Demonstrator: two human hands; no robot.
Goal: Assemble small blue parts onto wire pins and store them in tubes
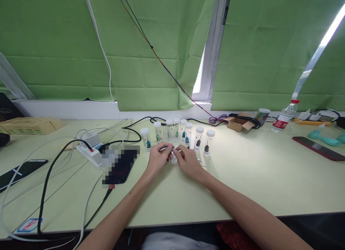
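Both my hands meet above the table, fingertips drawn together. My left hand [160,157] is closed in a pinch, and a small bluish part shows at its fingertips, too small to name. Fingers curled, my right hand [188,161] is closed beside it; what it grips is hidden. Beneath the fingertips a round white cap or base [174,160] shows in part. Behind the hands stand several clear tubes with white caps, among them a tube with a blue piece [146,138] and a tube with a dark piece [208,142]. Thin metal pieces [201,163] lie by my right hand.
Left are a phone [121,167], a white power strip [91,154], loose cables and a yellowish box row [32,125]. Right are an open cardboard box [237,124], a can [262,117], a water bottle [284,117] and a red-edged phone [318,148].
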